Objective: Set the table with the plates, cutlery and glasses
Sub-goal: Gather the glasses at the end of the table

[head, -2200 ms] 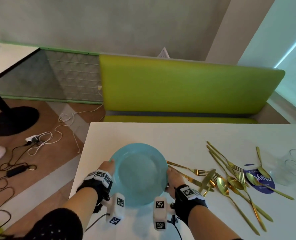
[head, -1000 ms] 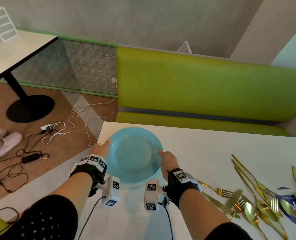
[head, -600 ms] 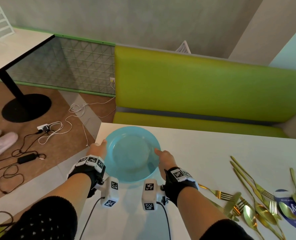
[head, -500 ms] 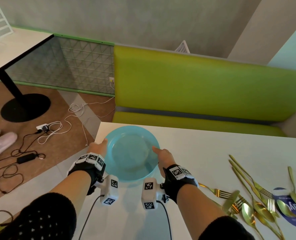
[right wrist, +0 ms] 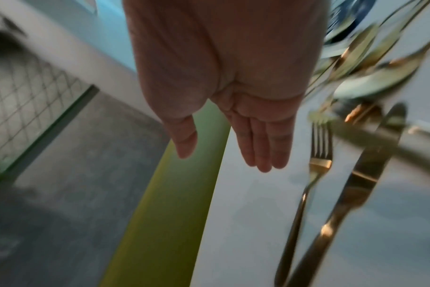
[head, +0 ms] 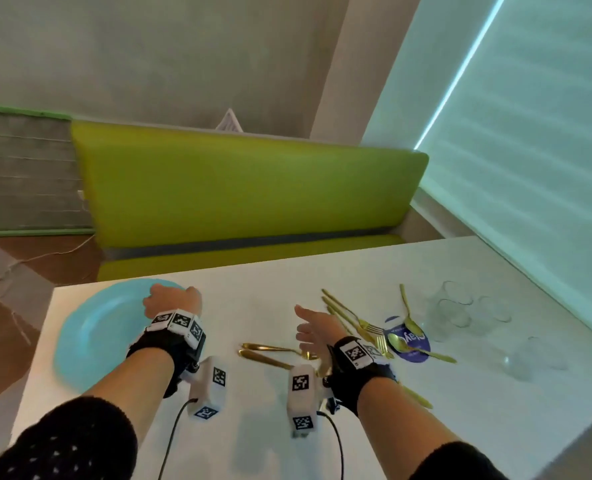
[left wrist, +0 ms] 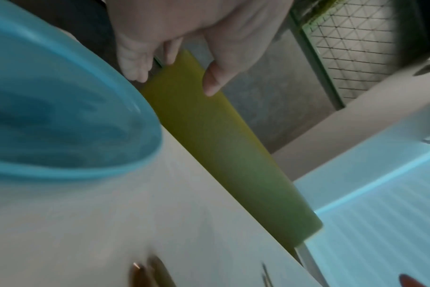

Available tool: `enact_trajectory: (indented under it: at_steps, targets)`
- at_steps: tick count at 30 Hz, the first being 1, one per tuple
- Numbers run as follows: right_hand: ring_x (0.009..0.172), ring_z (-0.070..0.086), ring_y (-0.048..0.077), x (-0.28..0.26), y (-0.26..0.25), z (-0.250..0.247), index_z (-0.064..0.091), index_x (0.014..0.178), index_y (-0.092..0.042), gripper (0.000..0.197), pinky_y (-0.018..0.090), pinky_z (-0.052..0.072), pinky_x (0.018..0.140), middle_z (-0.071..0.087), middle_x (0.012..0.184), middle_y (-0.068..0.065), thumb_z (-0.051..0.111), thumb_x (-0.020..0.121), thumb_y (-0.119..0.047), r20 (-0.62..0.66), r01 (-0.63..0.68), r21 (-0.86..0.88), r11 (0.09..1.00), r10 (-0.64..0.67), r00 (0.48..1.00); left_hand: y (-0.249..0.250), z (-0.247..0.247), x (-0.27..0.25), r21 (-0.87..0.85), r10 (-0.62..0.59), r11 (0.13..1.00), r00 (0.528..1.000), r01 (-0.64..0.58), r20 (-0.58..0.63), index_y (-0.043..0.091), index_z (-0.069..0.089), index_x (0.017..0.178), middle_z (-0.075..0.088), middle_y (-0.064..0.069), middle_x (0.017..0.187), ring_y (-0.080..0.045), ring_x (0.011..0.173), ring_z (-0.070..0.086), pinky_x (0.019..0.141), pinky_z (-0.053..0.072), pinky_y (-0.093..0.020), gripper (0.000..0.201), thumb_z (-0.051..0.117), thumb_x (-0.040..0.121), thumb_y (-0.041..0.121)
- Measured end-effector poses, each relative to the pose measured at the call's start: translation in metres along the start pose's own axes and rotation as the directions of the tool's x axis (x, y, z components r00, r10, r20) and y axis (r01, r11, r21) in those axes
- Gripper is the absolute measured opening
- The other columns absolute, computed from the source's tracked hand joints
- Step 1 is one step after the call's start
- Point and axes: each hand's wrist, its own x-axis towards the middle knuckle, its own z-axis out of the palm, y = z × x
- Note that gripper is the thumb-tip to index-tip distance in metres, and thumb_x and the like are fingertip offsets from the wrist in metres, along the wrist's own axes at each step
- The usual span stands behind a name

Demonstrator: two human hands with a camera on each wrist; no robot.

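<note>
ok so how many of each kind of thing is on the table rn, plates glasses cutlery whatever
plate: 1
glasses: 4, faint, so not certain
cutlery: at least 7, the gold pile overlaps
coaster: 1
total: at least 13

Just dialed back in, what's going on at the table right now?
A person is setting the white table. The blue plate lies flat near the table's left end, and the left hand is over its far rim with loosely curled fingers, holding nothing. The right hand is open, over the gold cutlery scattered mid-table. The clear glasses stand untouched toward the right.
</note>
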Motion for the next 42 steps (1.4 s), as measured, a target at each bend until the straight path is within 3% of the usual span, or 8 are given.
enact_trajectory:
  at_steps: [4, 13, 16, 18, 25, 30, 37, 42]
  targets:
    - [0.060, 0.044, 0.017, -0.014, 0.016, -0.085, 0.051, 0.085, -0.009, 0.017, 0.026, 0.039, 0.059, 0.046, 0.074, 0.007, 0.051, 0.096, -0.022, -0.039, -0.017, 0.153, 0.988, 0.023, 0.999, 0.032, 0.049, -0.053, -0.013, 0.101, 0.995, 0.985, -0.100, 0.137, -0.002, 0.035, 0.132, 0.036, -0.024, 0.140, -0.042, 0.127, 0.041, 0.104, 0.033, -0.047, 0.051, 0.053, 0.087, 0.015]
    - [0.060, 0.051, 0.022, 0.012, 0.070, -0.268, 0.052, 0.075, -0.002, 0.026, 0.035, 0.046, 0.058, 0.052, 0.071, 0.011, 0.058, 0.092, -0.021, -0.466, -0.029, 0.076, 0.997, 0.061, 0.883, 0.076, 0.166, -0.160, -0.005, 0.213, 0.975, 0.920, -0.224, 0.328, -0.001, 0.032, 0.138, 0.033, -0.023, 0.142, -0.040, 0.127, 0.043, 0.101, 0.038, -0.044, 0.053, 0.051, 0.090, 0.013]
    - [0.074, 0.059, 0.031, 0.043, 0.078, -0.309, 0.059, 0.095, 0.006, 0.034, 0.043, 0.055, 0.077, 0.060, 0.077, 0.015, 0.060, 0.088, -0.027, -0.510, -0.063, -0.001, 0.998, 0.053, 0.858, 0.090, 0.206, -0.187, 0.006, 0.220, 0.971, 0.902, -0.239, 0.373, 0.000, 0.030, 0.140, 0.034, -0.021, 0.144, -0.036, 0.127, 0.043, 0.100, 0.039, -0.040, 0.054, 0.050, 0.091, 0.014]
    - [0.102, 0.061, 0.034, 0.069, 0.082, -0.327, 0.050, 0.126, 0.002, 0.055, 0.044, 0.052, 0.090, 0.062, 0.110, 0.020, 0.066, 0.083, -0.030, -0.537, -0.061, -0.046, 0.997, 0.027, 0.843, 0.102, 0.229, -0.199, -0.009, 0.241, 0.967, 0.896, -0.256, 0.373, 0.003, 0.032, 0.140, 0.036, -0.019, 0.143, -0.034, 0.128, 0.043, 0.100, 0.038, -0.037, 0.054, 0.050, 0.091, 0.013]
    - [0.121, 0.053, 0.031, 0.114, 0.088, -0.345, 0.030, 0.144, -0.015, 0.092, 0.045, 0.045, 0.101, 0.044, 0.143, 0.013, 0.083, 0.068, -0.021, -0.463, 0.018, -0.012, 1.000, -0.021, 0.886, 0.123, 0.285, -0.221, -0.013, 0.274, 0.958, 0.902, -0.287, 0.332, 0.008, 0.039, 0.137, 0.043, -0.013, 0.141, -0.029, 0.128, 0.044, 0.102, 0.035, -0.035, 0.049, 0.051, 0.090, 0.014]
    - [0.123, 0.048, 0.025, 0.128, 0.088, -0.346, 0.037, 0.140, -0.021, 0.096, 0.039, 0.043, 0.102, 0.051, 0.136, 0.006, 0.088, 0.059, -0.025, -0.468, 0.144, -0.198, 0.969, -0.223, 0.855, 0.122, 0.307, -0.222, -0.021, 0.289, 0.953, 0.885, -0.302, 0.365, 0.012, 0.041, 0.135, 0.047, -0.011, 0.140, -0.027, 0.126, 0.047, 0.100, 0.038, -0.033, 0.050, 0.056, 0.088, 0.016]
    - [0.114, 0.052, 0.024, 0.140, 0.082, -0.346, 0.046, 0.132, -0.015, 0.087, 0.033, 0.044, 0.094, 0.057, 0.124, 0.008, 0.087, 0.057, -0.029, -0.493, 0.196, -0.300, 0.934, -0.327, 0.806, 0.114, 0.326, -0.226, 0.019, 0.360, 0.903, 0.779, -0.429, 0.513, 0.020, 0.045, 0.131, 0.054, -0.003, 0.131, -0.020, 0.116, 0.053, 0.087, 0.037, -0.022, 0.048, 0.061, 0.085, 0.020]
    - [0.109, 0.054, 0.023, 0.137, 0.083, -0.346, 0.052, 0.124, -0.014, 0.076, 0.032, 0.045, 0.090, 0.059, 0.118, 0.006, 0.085, 0.059, -0.034, -0.492, 0.212, -0.335, 0.918, -0.362, 0.792, 0.101, 0.337, -0.237, 0.057, 0.379, 0.851, 0.688, -0.521, 0.619, 0.020, 0.040, 0.135, 0.051, -0.002, 0.135, -0.018, 0.121, 0.052, 0.096, 0.041, -0.022, 0.061, 0.068, 0.080, 0.021]
